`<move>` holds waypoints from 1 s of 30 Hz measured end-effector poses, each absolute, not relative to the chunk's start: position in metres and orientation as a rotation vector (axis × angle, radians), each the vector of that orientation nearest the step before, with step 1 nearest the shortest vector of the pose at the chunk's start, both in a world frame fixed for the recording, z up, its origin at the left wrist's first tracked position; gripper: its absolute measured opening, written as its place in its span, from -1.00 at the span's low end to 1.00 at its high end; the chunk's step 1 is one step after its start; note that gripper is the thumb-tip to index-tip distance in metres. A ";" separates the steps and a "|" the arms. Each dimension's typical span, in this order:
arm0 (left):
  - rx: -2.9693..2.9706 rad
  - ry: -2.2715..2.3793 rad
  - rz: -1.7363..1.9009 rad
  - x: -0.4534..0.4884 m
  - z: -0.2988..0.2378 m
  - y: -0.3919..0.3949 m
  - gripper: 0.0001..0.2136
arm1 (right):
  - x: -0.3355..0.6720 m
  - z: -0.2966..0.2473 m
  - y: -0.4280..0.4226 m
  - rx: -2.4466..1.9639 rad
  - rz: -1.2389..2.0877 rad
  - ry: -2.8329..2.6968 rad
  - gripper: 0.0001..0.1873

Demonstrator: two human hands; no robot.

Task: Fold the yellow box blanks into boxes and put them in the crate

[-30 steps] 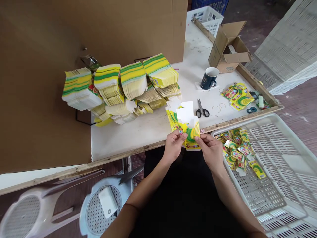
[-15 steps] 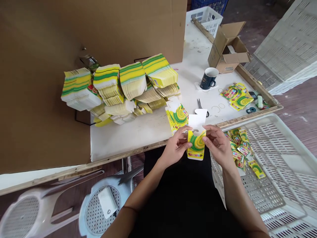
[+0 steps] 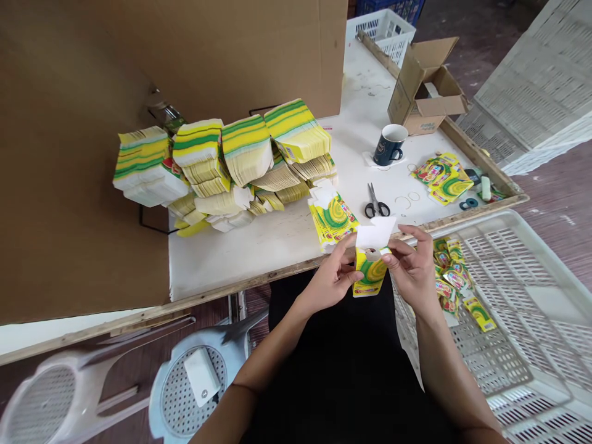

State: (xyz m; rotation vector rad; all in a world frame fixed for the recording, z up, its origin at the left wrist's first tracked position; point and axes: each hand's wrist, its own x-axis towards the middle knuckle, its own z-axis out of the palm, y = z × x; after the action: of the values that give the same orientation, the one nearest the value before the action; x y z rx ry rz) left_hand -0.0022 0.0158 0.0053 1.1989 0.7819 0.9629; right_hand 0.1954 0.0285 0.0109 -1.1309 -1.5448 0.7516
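Q. Where is the box, and how is it held?

A. The box (image 3: pixel 370 274) is right of the frame's centre, below the counter (image 3: pixel 250 250) edge and over my dark clothes (image 3: pixel 342 357). My left hand (image 3: pixel 330 280) is half curled around its left side, thumb on the printed front. My right hand (image 3: pixel 414 274) pinches the upper right corner between thumb and finger, its forefinger raised and loose.

Q. What could go wrong with it?

A. The white flap (image 3: pixel 377 234) stands up at the top. Uneven pressure from my right thumb could, I judge, crease the thin card or tear that corner. Too hard a squeeze on the left could bow the front; too light a grip could drop the box short of the counter. What, if anything, is inside I cannot tell.

Q. And around it?

A. Flat cartons (image 3: pixel 335 216) lie fanned just beyond my left hand; a stray knuckle could skew them. The scissors (image 3: pixel 375 203), near the flap, could be knocked by a careless reach. A swinging right elbow could jog the crate (image 3: pixel 497 265) of packets (image 3: pixel 456 274) at the lower right.
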 end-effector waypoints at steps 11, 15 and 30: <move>1.353 0.874 1.008 0.002 0.003 0.014 -0.56 | 0.207 0.026 0.025 -1.351 1.030 -1.660 -0.52; 1.287 0.833 0.970 0.003 0.007 0.014 -0.52 | 0.197 0.022 0.026 -1.437 0.912 -1.672 -0.66; 1.396 0.886 1.069 0.014 0.012 0.017 -0.54 | 0.209 0.023 0.019 -1.353 0.672 -1.502 -0.77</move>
State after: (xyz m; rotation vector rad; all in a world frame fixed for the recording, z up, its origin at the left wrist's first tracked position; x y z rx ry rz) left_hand 0.0135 0.0170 0.0118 1.3963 0.8862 1.0692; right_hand 0.2086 0.0190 0.0232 -1.3533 -1.5021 0.6724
